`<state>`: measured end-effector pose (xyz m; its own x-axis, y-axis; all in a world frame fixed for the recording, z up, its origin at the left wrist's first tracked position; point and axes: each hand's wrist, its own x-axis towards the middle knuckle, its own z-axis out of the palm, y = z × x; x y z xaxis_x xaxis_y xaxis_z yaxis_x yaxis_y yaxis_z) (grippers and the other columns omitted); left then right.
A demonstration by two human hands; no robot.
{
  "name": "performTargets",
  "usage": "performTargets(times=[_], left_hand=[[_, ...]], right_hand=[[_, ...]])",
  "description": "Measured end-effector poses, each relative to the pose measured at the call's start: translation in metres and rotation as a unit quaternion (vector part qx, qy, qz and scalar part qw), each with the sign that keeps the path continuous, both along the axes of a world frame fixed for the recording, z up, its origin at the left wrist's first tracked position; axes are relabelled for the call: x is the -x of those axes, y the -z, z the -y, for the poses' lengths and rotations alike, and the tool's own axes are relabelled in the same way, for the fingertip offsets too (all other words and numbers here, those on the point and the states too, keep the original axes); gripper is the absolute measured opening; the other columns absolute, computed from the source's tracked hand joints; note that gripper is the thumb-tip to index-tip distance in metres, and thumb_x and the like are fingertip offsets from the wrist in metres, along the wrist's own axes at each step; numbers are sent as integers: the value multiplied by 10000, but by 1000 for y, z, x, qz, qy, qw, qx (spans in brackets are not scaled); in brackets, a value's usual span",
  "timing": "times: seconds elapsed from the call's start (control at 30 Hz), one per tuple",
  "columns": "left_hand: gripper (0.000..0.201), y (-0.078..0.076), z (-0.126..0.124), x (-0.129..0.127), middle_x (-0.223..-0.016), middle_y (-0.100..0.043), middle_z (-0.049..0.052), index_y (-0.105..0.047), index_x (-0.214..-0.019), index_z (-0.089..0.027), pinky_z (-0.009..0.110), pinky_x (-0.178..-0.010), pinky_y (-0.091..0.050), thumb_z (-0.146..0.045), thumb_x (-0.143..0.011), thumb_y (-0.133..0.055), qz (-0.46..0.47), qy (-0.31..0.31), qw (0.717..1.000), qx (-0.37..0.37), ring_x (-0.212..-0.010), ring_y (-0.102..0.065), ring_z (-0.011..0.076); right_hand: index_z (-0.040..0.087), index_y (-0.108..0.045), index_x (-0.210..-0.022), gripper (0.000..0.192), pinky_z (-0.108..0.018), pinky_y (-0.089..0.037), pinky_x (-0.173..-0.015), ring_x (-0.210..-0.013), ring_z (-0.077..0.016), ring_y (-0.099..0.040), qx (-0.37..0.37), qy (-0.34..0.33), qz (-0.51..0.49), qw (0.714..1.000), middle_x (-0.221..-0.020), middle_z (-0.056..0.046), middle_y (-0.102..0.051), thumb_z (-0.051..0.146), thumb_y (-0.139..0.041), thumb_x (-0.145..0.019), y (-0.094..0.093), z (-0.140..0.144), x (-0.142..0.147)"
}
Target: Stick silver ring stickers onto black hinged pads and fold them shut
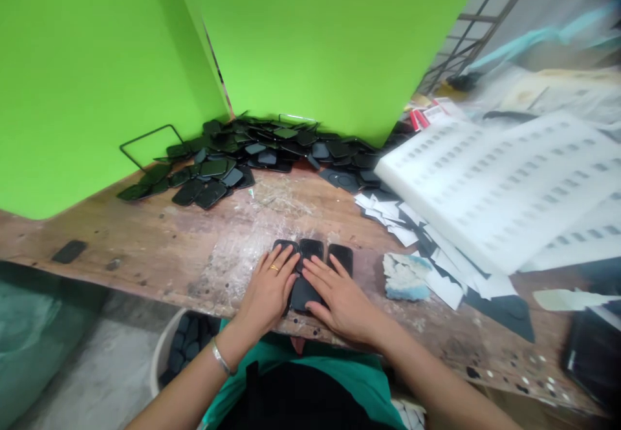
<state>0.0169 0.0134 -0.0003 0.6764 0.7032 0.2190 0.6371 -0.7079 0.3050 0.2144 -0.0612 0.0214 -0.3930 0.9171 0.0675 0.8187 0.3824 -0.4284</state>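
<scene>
Several black rounded rectangular pieces lie close together near the table's front edge; one black piece [341, 258] is at the right of the group and another [311, 249] at the back. Flat over the left pieces rests my left hand [272, 281], fingers stretched out and a ring on one finger. My right hand [334, 291] lies with fingers spread across the middle and right pieces. Its thumb touches the near edge of a dark piece [301, 294] between the hands. My palms and fingers partly cover the pieces.
A heap of black pieces [262, 149] lies against green panels [310, 42]. To the right are a worn white-blue block [406, 276], white paper scraps [446, 284] and a white foam sheet [485, 178]. A single black piece [69, 251] lies left. Below stands a bucket [158, 359] of dark pieces.
</scene>
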Motion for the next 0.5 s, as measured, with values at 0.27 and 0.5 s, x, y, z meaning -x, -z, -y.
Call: performTargets(times=[0.27, 0.5], left_hand=[[395, 1, -6, 3, -1465, -508, 126, -577, -1361, -278, 612, -1096, -371, -283, -976, -485, 3, 10, 1000, -29, -1384, -417, 332], [403, 0, -6, 4, -1491, -481, 128, -565, -1368, -262, 629, -1106, -357, -305, -971, -510, 12, 7, 1000, -27, -1416, -379, 342]], right_hand=[[155, -543, -1371, 491, -534, -242, -1209, -1427, -260, -382, -9, 5, -54, 998, -1463, -118, -524, 408, -549, -950, -7, -2, 2], [189, -694, -1091, 246, -373, -520, -940, -1058, -225, -666, -93, 157, -41, 982, -1128, -100, -729, 254, -503, -950, -8, -81, -50]])
